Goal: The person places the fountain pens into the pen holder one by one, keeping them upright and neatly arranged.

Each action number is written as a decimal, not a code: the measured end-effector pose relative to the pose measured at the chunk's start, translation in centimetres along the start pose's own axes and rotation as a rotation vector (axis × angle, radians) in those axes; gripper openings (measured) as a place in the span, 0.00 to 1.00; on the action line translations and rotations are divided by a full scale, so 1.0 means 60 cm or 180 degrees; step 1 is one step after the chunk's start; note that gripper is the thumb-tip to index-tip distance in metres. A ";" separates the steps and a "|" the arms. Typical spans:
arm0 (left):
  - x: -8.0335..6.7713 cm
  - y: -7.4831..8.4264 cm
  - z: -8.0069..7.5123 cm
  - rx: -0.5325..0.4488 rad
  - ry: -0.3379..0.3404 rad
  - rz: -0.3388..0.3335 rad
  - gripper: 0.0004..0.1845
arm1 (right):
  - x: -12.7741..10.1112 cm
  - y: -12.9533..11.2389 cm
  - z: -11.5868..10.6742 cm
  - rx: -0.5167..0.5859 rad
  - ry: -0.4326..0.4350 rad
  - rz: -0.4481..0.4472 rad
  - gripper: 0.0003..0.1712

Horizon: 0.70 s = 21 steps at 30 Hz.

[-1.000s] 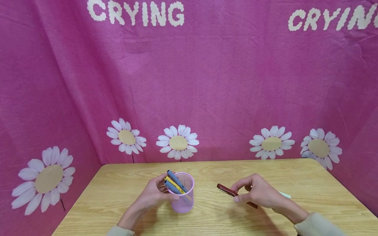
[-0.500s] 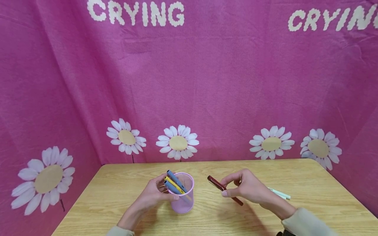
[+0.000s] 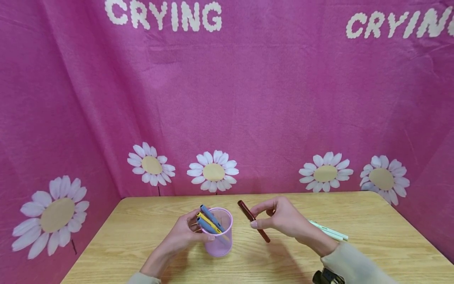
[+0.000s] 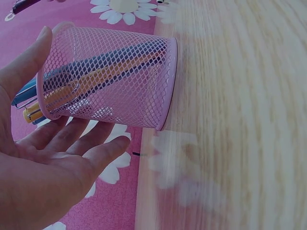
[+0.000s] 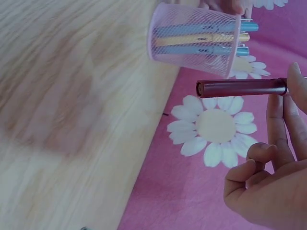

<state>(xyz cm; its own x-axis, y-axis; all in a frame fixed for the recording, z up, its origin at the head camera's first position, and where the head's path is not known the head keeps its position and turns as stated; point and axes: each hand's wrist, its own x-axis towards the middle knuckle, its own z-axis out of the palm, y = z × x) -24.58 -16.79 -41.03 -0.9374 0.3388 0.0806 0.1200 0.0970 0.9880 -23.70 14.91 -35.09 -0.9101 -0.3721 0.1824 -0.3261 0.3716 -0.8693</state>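
Pinching a dark red pen [image 3: 253,221] between thumb and fingertips, the right hand [image 3: 283,221] is the grip that holds this slim cylinder in the air, just to the right of a pink wire-mesh pen cup [image 3: 220,232] and apart from it. That pen is tilted, its upper end pointing up and toward the cup, its lower end hanging below the thumb. In the right wrist view the dark red pen [image 5: 240,87] lies across the fingertips [image 5: 277,108], with the other fingers loosely curled beneath.

The left hand [image 3: 184,234] cups the mesh cup from its left side, thumb near the rim and fingers against the wall; in the left wrist view the palm [image 4: 43,177] is spread, its fingers fairly straight along the cup's [image 4: 110,79] side. Inside the cup lean two blue-grey pens [image 3: 209,216] and a yellow pen [image 3: 207,221], their tops sticking out over the left rim.

The cup stands upright on a light wooden surface [image 3: 142,236]. Behind the right wrist, pale green and white pens [image 3: 330,232] lie flat on that wood. A pink cloth printed with white daisies [image 3: 213,171] hangs behind.
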 end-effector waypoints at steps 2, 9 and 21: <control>-0.001 0.001 0.000 0.0007 0.0006 -0.0008 0.48 | 0.005 -0.007 0.004 0.0037 0.0004 -0.0032 0.13; -0.002 0.002 0.001 0.0075 0.0047 -0.0037 0.47 | 0.024 -0.021 0.016 0.0107 0.0048 -0.0138 0.13; 0.000 0.000 0.001 -0.0002 0.0001 0.0024 0.48 | 0.048 -0.049 0.032 0.0222 0.0150 -0.0197 0.13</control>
<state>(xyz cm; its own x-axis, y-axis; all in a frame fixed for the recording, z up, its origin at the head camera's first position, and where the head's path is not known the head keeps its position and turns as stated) -24.55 -16.76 -41.05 -0.9366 0.3391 0.0883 0.1271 0.0939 0.9874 -24.90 11.12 -32.88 -0.9003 -0.3514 0.2567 -0.3650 0.2884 -0.8852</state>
